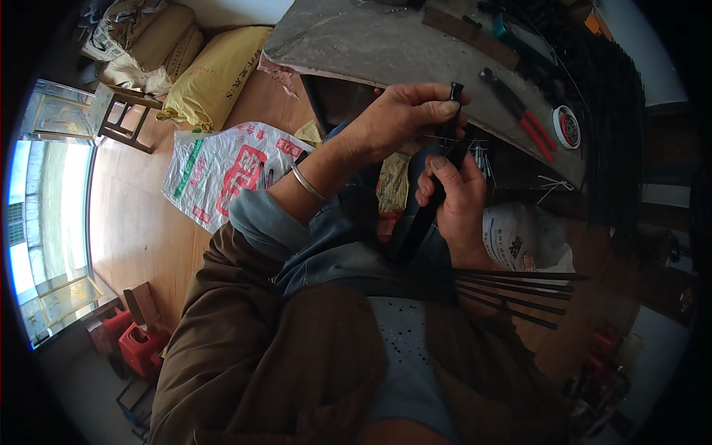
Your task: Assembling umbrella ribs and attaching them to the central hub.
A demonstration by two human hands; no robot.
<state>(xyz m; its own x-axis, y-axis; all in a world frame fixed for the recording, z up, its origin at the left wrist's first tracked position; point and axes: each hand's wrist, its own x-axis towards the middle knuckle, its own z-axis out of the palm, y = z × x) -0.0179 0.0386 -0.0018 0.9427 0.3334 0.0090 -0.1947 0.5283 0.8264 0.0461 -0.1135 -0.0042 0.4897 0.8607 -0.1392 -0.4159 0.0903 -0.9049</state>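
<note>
My left hand point(415, 119), with a metal bangle at its wrist, pinches a slim black piece with a flared end point(455, 92) between thumb and fingers. Just below it, my right hand point(458, 194) is wrapped round a dark bar point(424, 222) that slants down toward my lap, its thumb lying along the upper part. Where the black piece and the bar meet is dark, so I cannot tell whether they are joined. A thin wire or thread seems to run by my left fingertips. Several thin black rods point(519, 291) stick out across my lap, to the right.
A grey table point(356, 37) stands ahead, bearing red-handled pliers point(519, 115), a round white tin point(567, 127), a rusty flat bar point(471, 37) and a dark heap of strands point(593, 111). Printed plastic sheeting point(222, 170) and a yellow sack point(215, 78) lie left; a white bag point(526, 237) sits right.
</note>
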